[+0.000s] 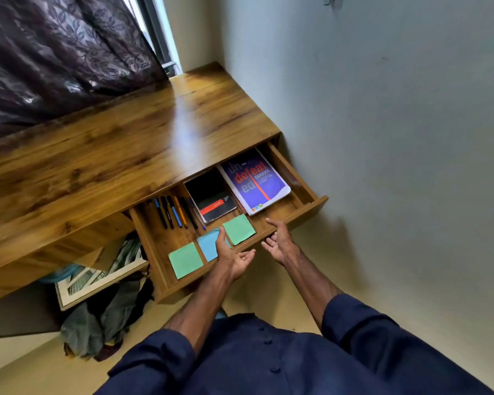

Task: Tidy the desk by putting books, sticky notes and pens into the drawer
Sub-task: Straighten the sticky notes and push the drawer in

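The wooden drawer (308, 208) stands pulled out from the desk (111, 155). Inside lie a purple book (254, 182), a black notebook (210, 195), several pens (174, 212), two green sticky note pads (238, 229) (185, 260) and a blue pad (208, 243). My left hand (234, 256) hovers palm up at the drawer's front edge, its thumb over the blue pad, holding nothing. My right hand (278, 239) is beside it, palm up, fingers loosely bent at the drawer front, holding nothing.
A white wall (397, 124) runs close along the drawer's right side. A dark patterned curtain (54, 58) hangs behind the desk. Under the desk lie a framed picture (97, 280) and a heap of cloth and bags (103, 323) on the floor.
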The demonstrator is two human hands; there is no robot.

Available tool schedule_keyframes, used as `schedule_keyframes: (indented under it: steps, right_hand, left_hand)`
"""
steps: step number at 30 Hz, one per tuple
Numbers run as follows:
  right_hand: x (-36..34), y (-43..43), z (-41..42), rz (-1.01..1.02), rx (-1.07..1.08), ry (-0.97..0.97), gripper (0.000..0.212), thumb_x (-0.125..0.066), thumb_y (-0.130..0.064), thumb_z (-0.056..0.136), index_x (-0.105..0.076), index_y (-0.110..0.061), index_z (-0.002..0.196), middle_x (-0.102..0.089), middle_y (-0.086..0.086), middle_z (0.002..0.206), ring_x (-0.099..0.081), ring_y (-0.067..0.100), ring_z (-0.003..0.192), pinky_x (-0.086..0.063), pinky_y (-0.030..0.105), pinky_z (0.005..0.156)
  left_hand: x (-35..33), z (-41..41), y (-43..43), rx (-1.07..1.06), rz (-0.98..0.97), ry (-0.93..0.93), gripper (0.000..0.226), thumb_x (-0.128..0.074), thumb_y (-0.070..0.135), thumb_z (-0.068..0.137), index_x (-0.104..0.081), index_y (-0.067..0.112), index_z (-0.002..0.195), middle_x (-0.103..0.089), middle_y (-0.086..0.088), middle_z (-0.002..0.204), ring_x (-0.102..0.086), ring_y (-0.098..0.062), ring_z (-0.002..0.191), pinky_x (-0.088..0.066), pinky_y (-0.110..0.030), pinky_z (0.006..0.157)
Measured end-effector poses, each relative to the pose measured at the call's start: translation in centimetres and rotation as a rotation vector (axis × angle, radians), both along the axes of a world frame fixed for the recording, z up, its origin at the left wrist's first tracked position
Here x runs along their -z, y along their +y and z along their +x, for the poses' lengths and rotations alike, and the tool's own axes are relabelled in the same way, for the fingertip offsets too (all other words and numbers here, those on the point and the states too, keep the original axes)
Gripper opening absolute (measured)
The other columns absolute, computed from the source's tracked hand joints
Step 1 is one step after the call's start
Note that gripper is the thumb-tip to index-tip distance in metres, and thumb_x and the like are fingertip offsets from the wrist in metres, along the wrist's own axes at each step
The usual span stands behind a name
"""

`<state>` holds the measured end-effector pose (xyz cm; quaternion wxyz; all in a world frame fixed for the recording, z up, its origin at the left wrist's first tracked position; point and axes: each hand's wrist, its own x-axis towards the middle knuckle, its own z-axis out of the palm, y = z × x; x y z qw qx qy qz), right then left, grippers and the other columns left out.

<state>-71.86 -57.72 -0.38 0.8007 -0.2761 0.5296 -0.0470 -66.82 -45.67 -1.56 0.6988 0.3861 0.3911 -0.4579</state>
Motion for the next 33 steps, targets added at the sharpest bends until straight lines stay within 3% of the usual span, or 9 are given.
schedule_keyframes:
  steps: [3,7,13,20,25,33]
  right_hand:
    - [0.1,0.2,2.4,0.01,0.026,-0.018,0.077,-0.065,-0.023,0.091,-0.028,-0.004,0.155,-0.031,0.02,0.161,-0.027,0.034,0.152,-0.032,0.044,0.123]
    - [0.5,0.2,6.5,0.014,0.04,-0.046,0.078,-0.061,-0.025,0.093,-0.022,-0.005,0.158,-0.024,0.018,0.164,-0.023,0.032,0.154,-0.027,0.044,0.125]
    - [0.4,0.0,14.7,0.034,0.063,-0.071,0.087,-0.059,-0.031,0.095,-0.009,-0.004,0.161,-0.01,0.017,0.168,-0.018,0.031,0.156,-0.025,0.046,0.126]
    - [0.1,-0.6,24.3,0.042,0.098,-0.04,0.086,-0.057,-0.04,0.096,-0.012,-0.008,0.161,-0.007,0.019,0.168,-0.014,0.033,0.156,-0.026,0.048,0.125]
    - [0.4,-0.7,29.2,0.08,0.145,-0.064,0.089,-0.051,-0.048,0.098,-0.008,-0.002,0.16,-0.008,0.019,0.168,-0.013,0.032,0.157,-0.023,0.049,0.126]
    - [0.7,-0.1,33.2,0.01,0.115,-0.029,0.083,-0.052,-0.05,0.098,-0.012,-0.015,0.162,-0.005,0.017,0.169,-0.01,0.036,0.156,-0.025,0.05,0.125]
  left_hand:
    - [0.4,2.0,0.3,-0.215,-0.012,0.024,0.114,-0.054,0.073,0.086,-0.011,-0.004,0.158,-0.016,-0.032,0.161,-0.037,-0.044,0.144,-0.038,-0.042,0.119]
    - [1.3,6.0,1.4,-0.339,-0.089,0.048,0.118,-0.057,0.073,0.084,-0.008,-0.005,0.158,-0.014,-0.032,0.162,-0.032,-0.045,0.147,-0.035,-0.046,0.121]
    - [1.1,14.2,1.4,-0.371,-0.151,0.049,0.128,-0.059,0.076,0.079,-0.001,-0.005,0.158,-0.01,-0.031,0.164,-0.027,-0.045,0.149,-0.03,-0.045,0.123]
    - [1.3,23.1,0.8,-0.372,-0.159,0.058,0.128,-0.062,0.075,0.078,0.001,0.0,0.16,-0.008,-0.029,0.165,-0.029,-0.046,0.148,-0.032,-0.046,0.122]
    - [1.6,28.6,0.9,-0.34,-0.185,0.05,0.131,-0.058,0.08,0.077,-0.001,-0.006,0.158,-0.012,-0.03,0.164,-0.031,-0.044,0.148,-0.032,-0.043,0.123]
    - [1.7,31.4,0.9,-0.359,-0.164,0.067,0.128,-0.06,0.078,0.076,-0.002,-0.001,0.16,-0.012,-0.025,0.166,-0.024,-0.039,0.152,-0.028,-0.042,0.124]
